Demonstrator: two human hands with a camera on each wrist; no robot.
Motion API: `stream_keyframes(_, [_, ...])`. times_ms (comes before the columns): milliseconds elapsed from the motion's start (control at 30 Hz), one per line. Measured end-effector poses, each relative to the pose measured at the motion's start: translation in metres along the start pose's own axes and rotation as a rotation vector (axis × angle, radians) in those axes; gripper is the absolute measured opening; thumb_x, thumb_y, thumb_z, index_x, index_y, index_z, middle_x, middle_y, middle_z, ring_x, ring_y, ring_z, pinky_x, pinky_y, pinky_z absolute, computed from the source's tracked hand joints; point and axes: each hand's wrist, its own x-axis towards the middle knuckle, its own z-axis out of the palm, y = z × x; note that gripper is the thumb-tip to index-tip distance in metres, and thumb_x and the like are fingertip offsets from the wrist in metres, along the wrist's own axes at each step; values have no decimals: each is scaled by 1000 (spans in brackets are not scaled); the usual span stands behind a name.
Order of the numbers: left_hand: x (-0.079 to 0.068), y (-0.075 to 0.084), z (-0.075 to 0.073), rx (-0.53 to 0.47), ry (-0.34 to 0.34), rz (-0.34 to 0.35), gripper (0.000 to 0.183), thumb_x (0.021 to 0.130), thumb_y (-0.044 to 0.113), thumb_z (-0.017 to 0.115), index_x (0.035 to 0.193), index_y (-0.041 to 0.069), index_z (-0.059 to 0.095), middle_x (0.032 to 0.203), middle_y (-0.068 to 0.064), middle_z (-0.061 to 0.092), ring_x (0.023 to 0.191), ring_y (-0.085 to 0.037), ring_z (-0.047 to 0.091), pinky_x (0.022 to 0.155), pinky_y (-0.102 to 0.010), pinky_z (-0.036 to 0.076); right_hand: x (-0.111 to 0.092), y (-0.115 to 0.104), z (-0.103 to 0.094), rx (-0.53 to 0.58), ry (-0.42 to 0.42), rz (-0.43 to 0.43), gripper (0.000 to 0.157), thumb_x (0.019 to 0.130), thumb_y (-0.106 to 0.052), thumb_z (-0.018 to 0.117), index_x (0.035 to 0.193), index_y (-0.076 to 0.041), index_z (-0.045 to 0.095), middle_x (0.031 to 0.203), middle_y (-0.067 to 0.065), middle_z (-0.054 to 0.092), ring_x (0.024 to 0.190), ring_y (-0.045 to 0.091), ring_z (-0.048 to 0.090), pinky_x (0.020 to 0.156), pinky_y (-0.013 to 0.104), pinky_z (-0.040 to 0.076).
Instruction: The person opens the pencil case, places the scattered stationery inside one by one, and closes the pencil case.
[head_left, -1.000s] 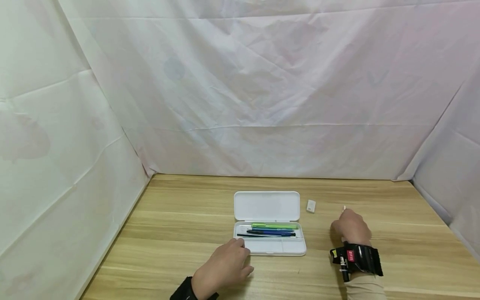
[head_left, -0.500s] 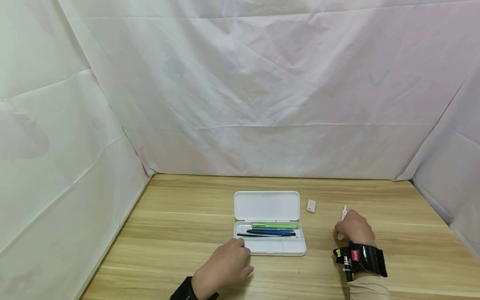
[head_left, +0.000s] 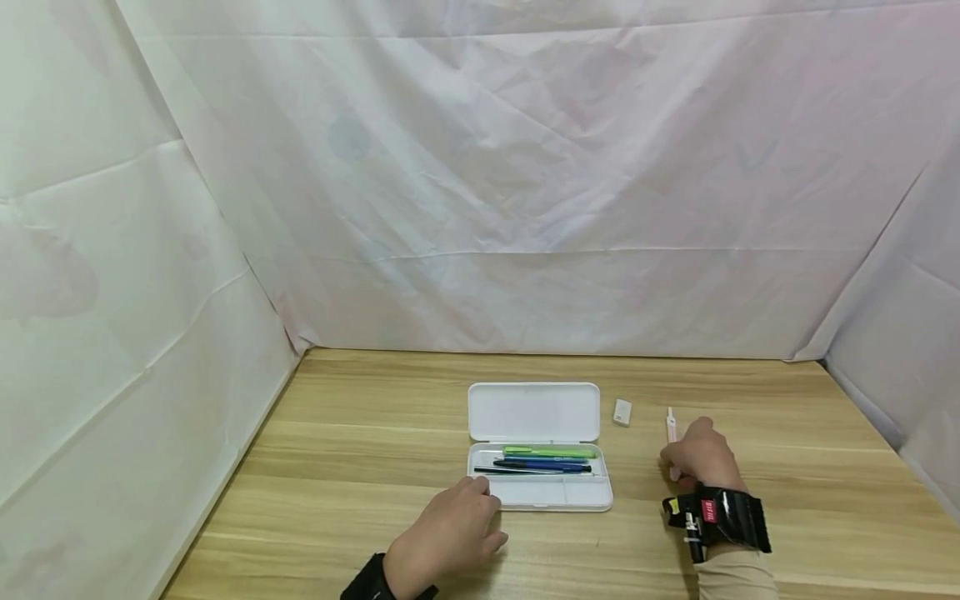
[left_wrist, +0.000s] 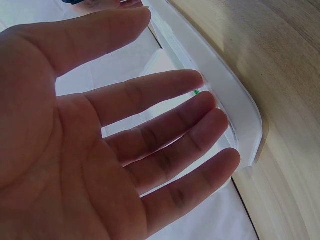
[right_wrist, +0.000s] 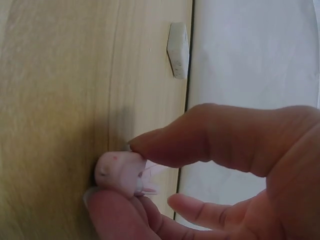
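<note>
Pink & smooth, pinched betw. thumb & fingertip of R hand [head_left: 703, 454]: looks like slim pen [head_left: 671, 427] w/ rounded butt, tiny reddish dot, whitish narrow tip twd. back edge of tabletop [head_left: 360, 433], in right half. See L hand [head_left: 450, 529], straight-fingered, slightly spread, at front edge of open white case [head_left: 532, 410] w/ green & blue pens [head_left: 542, 466]. Also white block [head_left: 622, 412], betw. case & pen.

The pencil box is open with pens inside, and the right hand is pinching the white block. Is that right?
Not quite: the right hand is pinching a pink thing, and the white block lies apart on the table, as the right wrist view shows. The pencil box is open with pens inside.
</note>
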Motion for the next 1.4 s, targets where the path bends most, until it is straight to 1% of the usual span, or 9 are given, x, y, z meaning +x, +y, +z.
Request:
stream_keyframes(67, [0,0,0,2,3,1,26,85,36,74,85,9,71,81,3,53,71,-9,43,62,-23,41,0,0,1,10,-4,-3,44,79,-4,64,103,18,35,55,9,60,46,18,58,46,30,47])
stream_keyframes(167, [-1,0,0,6,8,5,26,85,35,74,84,10,71,80,4,53,71,-9,43,62,-23,41,0,0,1,8,-22,-12,28,78,-5,64,88,16,48,53,7,61,46,17,57,46,28,45])
stream_keyframes(267, [-1,0,0,9,11,7,26,85,35,74,85,10,71,80,4,53,71,-9,43,62,-23,42,1,0,1,-9,-49,-24,16,78,-5,63,76,11,59,52,6,61,46,16,56,46,27,44])
stream_keyframes(400, [0,0,0,10,8,4,27,85,36,74,86,10,71,82,3,54,73,-9,44,64,-24,43,1,-1,0,-21,-81,-35,13,79,-3,60,75,9,60,53,6,61,48,16,55,47,27,43])
stream_keyframes(700, [-1,1,2,19,11,3,28,85,37,74,87,10,71,83,3,54,74,-10,45,65,-24,43,1,-5,0,-41,-113,-33,18,83,-5,59,70,7,63,55,6,61,50,18,59,50,28,45])
stream_keyframes(833, [-1,0,2,18,10,3,27,85,37,74,87,10,71,83,3,54,74,-10,45,65,-24,43,1,-5,1,-56,-106,-45,18,82,-5,58,69,6,63,53,5,60,49,17,58,48,27,44])
stream_keyframes(1067, [0,0,1,12,-1,-1,27,86,37,74,87,10,71,84,3,54,74,-10,45,65,-24,44,0,-6,2,-105,-99,-59,21,82,-7,58,64,3,63,47,1,55,45,13,53,45,24,39])
stream_keyframes(1200, [0,0,1,8,-4,-3,27,86,37,74,88,10,70,84,3,54,74,-10,44,65,-24,44,0,-6,3,-127,-83,-80,26,82,-8,55,59,2,62,45,0,53,44,14,53,45,25,41])
stream_keyframes(1400, [0,0,1,12,-4,-4,28,86,37,74,89,10,71,85,3,55,75,-10,45,65,-24,44,0,-6,4,-114,-60,-84,26,86,-7,51,64,3,60,46,3,55,44,16,54,46,28,45])
